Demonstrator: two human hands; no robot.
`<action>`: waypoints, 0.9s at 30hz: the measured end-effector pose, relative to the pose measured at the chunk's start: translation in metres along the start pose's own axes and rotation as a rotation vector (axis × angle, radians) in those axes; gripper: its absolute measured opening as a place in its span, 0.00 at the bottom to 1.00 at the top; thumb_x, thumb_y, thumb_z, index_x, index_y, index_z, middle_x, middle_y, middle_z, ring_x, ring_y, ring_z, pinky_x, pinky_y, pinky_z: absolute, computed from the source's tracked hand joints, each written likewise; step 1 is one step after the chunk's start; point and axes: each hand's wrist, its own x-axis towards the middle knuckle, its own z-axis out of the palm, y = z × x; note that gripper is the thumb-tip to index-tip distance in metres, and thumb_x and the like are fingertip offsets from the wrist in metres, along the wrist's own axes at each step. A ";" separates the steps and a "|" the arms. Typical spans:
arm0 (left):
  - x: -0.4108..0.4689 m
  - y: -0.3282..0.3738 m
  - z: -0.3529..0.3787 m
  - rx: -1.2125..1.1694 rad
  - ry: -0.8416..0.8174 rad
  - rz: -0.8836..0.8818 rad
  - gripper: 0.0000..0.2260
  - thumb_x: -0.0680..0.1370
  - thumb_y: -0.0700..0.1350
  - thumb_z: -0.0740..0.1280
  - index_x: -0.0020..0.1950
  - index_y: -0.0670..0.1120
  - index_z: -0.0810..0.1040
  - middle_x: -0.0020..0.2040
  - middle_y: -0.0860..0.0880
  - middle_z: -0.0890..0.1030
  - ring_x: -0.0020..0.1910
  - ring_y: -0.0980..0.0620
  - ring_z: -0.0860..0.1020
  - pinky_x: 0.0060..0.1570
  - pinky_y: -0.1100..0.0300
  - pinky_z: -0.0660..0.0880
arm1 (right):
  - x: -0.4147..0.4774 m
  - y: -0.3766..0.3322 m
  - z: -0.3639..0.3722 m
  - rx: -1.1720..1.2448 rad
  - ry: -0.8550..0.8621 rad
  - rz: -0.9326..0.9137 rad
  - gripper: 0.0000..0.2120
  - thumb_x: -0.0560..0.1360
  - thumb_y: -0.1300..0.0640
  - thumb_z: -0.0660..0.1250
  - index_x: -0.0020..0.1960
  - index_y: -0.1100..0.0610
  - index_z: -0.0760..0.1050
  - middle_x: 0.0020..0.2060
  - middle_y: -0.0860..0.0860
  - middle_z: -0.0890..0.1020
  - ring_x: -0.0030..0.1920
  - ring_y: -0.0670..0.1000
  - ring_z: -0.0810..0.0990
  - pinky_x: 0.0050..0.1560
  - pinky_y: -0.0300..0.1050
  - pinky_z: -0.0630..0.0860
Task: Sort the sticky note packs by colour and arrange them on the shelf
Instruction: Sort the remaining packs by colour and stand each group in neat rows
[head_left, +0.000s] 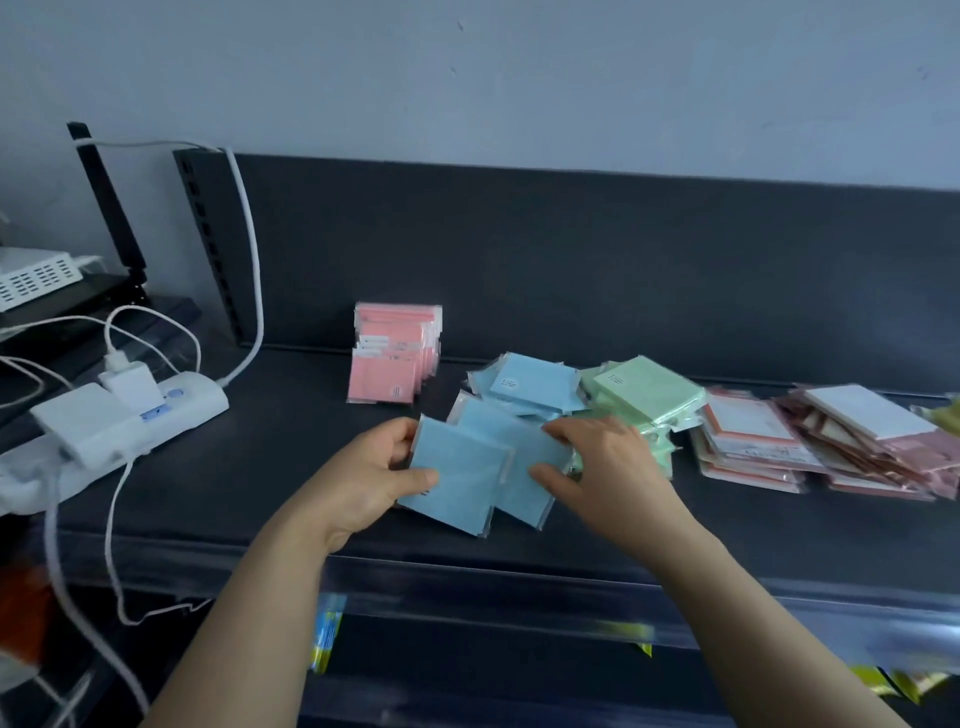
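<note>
**A:** Head view. What do the hands hold?

**B:** The left hand (384, 467) grips a blue pack (457, 478) by its left edge, with the thumb on top and the fingers curled round the edge. The right hand (597, 462) pinches a second blue pack (524, 493) at its right edge; this pack lies partly under the first. Both are at the near middle of the dark shelf (260, 483).

**A:** And the other colours?

**B:** A blue heap (524, 387) lies just beyond the hands, and a green heap (644, 395) touches it on the right. A pink row (395, 353) stands upright at the far left, near the back panel. A mixed pile (753, 441) of pink and white packs lies further right.

**A:** What could go wrong?

**B:** The wrappers look glossy, so the overlapped packs may slide apart when lifted and drop over the near edge. The right wrist is close to the green heap, and a sweep could push green packs into the blue. To the left, a power strip (176, 405) and its cables could snag a pack set down there.
</note>
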 end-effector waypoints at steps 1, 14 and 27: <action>0.001 -0.001 -0.001 0.012 -0.004 0.001 0.15 0.77 0.33 0.68 0.59 0.49 0.76 0.52 0.53 0.85 0.51 0.54 0.83 0.53 0.57 0.78 | -0.002 -0.002 0.001 0.068 -0.026 0.029 0.17 0.76 0.48 0.66 0.62 0.52 0.74 0.52 0.49 0.79 0.54 0.52 0.74 0.54 0.45 0.70; 0.021 0.017 -0.001 0.231 0.026 0.191 0.20 0.75 0.52 0.71 0.66 0.55 0.74 0.62 0.61 0.76 0.62 0.62 0.74 0.64 0.58 0.69 | 0.004 -0.004 -0.028 0.445 -0.040 0.185 0.06 0.76 0.59 0.67 0.51 0.50 0.76 0.41 0.47 0.80 0.36 0.44 0.76 0.36 0.36 0.71; 0.029 0.016 -0.018 -0.198 0.414 0.140 0.09 0.81 0.41 0.61 0.60 0.48 0.74 0.51 0.51 0.79 0.47 0.52 0.80 0.35 0.61 0.80 | 0.042 -0.004 0.007 -0.086 -0.018 -0.080 0.10 0.72 0.65 0.62 0.53 0.59 0.74 0.49 0.51 0.79 0.52 0.52 0.74 0.69 0.49 0.62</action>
